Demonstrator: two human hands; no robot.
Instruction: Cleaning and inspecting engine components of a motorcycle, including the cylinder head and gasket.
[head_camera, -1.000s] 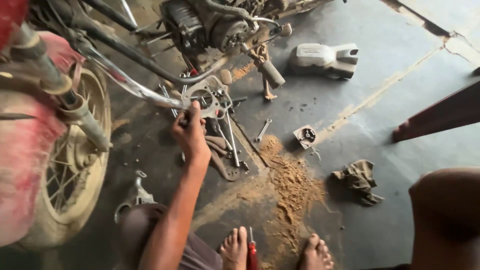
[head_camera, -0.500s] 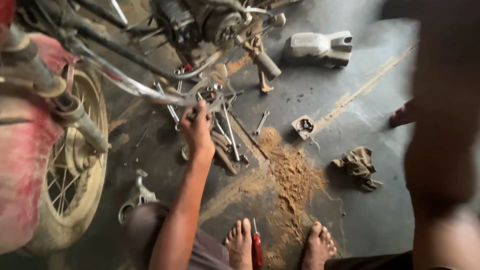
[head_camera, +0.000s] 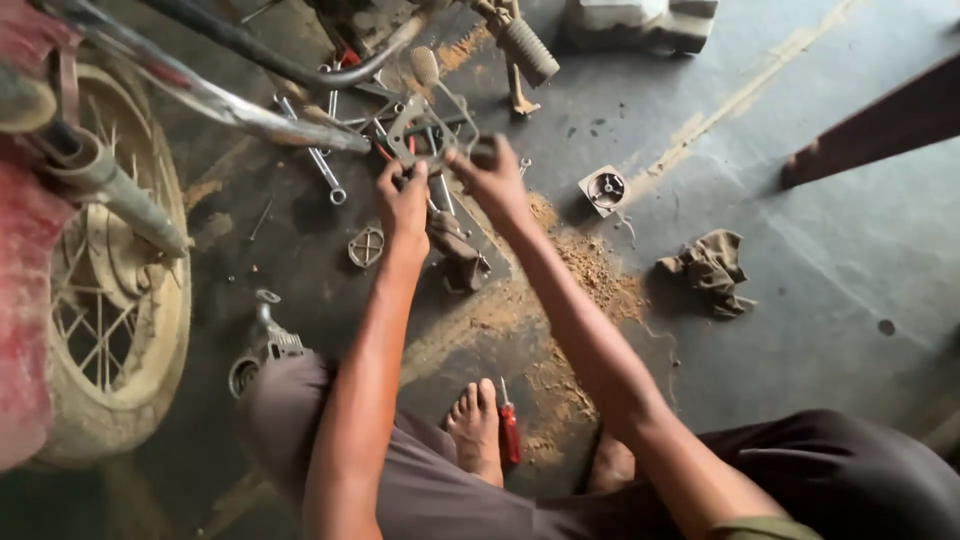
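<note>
Head camera is showing both hands lifting a flat metal plate (head_camera: 425, 130) clear of the floor, tilted toward the eyes, likely for a closer look. The left hand (head_camera: 403, 200) is pinching its lower edge with curled fingers; the right hand (head_camera: 492, 178) is closing on the opposite corner. Just beyond the plate, spanners (head_camera: 325, 165) are lying under the motorcycle frame (head_camera: 250, 110); a red screwdriver (head_camera: 509, 430) is lying back by the foot (head_camera: 475, 425).

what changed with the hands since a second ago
The right hand has come in and now grips the flat metal bracket together with the left hand, which earlier reached there alone. The red screwdriver, rag and spoked wheel lie as before.
</note>
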